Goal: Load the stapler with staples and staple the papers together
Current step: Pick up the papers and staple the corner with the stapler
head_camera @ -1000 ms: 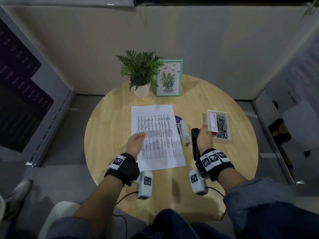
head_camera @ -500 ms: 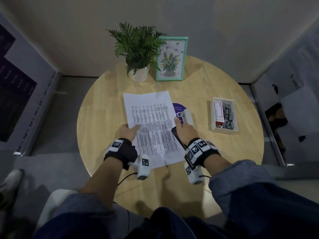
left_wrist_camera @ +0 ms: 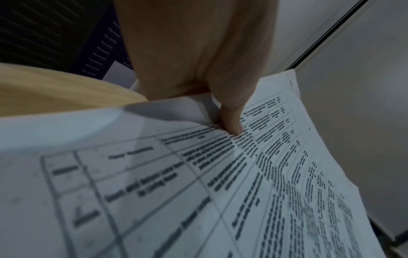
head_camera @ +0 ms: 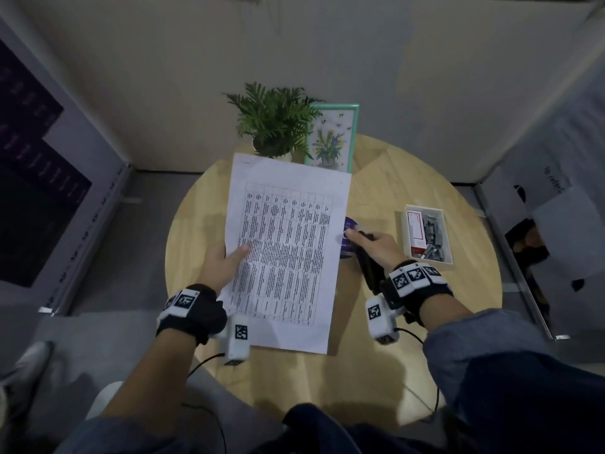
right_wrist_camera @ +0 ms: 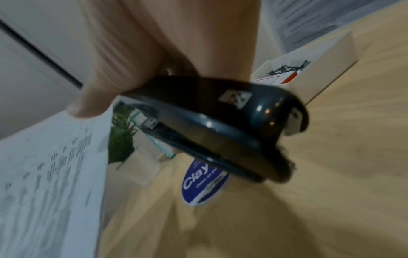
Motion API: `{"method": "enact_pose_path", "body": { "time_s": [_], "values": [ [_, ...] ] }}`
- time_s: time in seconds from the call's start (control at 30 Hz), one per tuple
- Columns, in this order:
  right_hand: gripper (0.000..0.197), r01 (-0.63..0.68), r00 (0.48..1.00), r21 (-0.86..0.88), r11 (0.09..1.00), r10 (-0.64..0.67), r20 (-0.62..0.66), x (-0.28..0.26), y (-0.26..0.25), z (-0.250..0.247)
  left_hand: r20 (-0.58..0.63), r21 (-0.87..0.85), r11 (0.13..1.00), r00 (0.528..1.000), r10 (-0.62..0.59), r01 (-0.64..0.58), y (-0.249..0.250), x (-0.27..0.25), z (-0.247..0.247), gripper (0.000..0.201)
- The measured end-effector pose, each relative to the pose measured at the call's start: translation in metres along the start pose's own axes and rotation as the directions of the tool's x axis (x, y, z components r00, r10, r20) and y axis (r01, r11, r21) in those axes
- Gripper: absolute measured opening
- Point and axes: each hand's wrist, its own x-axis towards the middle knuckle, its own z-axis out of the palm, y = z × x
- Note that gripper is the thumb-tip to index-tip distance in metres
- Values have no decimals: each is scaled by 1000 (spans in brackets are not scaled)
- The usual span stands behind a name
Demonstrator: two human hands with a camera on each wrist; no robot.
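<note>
Nearest, the left hand pinches the papers at their left edge, thumb pressed on the printed top sheet and the other fingers hidden beneath. The papers are lifted off the round wooden table, tilted, so the far edge stands in front of the plant pot. The sheet carries a printed table of small text.

To the right, the right hand is wrapped round a black stapler, fingers curled over its top, forefinger stretched toward the right edge of the papers. The stapler is held off the table, its nose pointing toward the papers; the right wrist view shows its metal front just beside the sheet's edge, though I cannot tell if it touches.

Under the hand lies a round blue sticker with white lettering, flat on the table.

Farther right sits a white tray holding a small red-and-white box and loose grey staples.

At the far edge stand a green potted plant and, just right of it, a picture in a mint-green frame showing flowers.
</note>
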Motion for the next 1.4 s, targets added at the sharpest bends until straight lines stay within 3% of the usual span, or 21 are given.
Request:
{"method": "enact_pose_path", "body": {
  "time_s": [0.07, 0.13, 0.2, 0.33, 0.43, 0.6, 0.77, 0.9, 1.07, 1.13, 1.23, 1.4],
  "values": [
    [38, -23, 997, 94, 995, 15, 81, -6, -5, -4, 27, -26, 1000, 1000, 13, -12, 11, -3, 1, 33],
    [47, -11, 992, 126, 992, -5, 127, -11, -8, -8, 73, -21, 1000, 997, 17, -15, 21, -5, 6, 33],
    [57, 19, 991, 119, 993, -34, 130, -15, -12, -11, 120, -8, 1000, 993, 21, -20, 33, -6, 12, 33],
    [55, 78, 989, 136, 988, -93, 112, -28, -17, -21, 147, 3, 998, 987, 69, -70, 59, -4, 20, 17],
    [49, 129, 983, 147, 981, -146, 112, -41, -24, -29, 136, 48, 980, 973, 185, -193, 76, -3, 24, 11],
    [28, 240, 962, 180, 954, -258, 86, -55, -31, -48, 104, 56, 960, 958, 268, -274, 97, -4, 27, 18],
    [94, 223, 975, 26, 974, -224, 10, -59, -25, -69, 92, 80, 928, 930, 356, -363, 110, -17, 26, 27],
    [94, 332, 939, -136, 933, -341, -48, -58, -24, -69, 97, 105, 924, 928, 359, -368, 110, -17, 28, 27],
    [115, 401, 906, -256, 880, -422, -35, -46, -25, -65, 121, 84, 940, 939, 321, -332, 113, -17, 34, 26],
    [104, 422, 894, -293, 858, -448, -25, -46, -28, -64, 131, 95, 939, 940, 316, -329, 115, -18, 36, 21],
    [62, 456, 863, -347, 819, -502, -51, -51, -33, -63, 137, 121, 927, 931, 338, -354, 117, -19, 38, 23],
    [48, 503, 830, -334, 797, -554, -71, -55, -30, -59, 130, 129, 919, 925, 358, -374, 122, -21, 40, 30]
  ]
}}
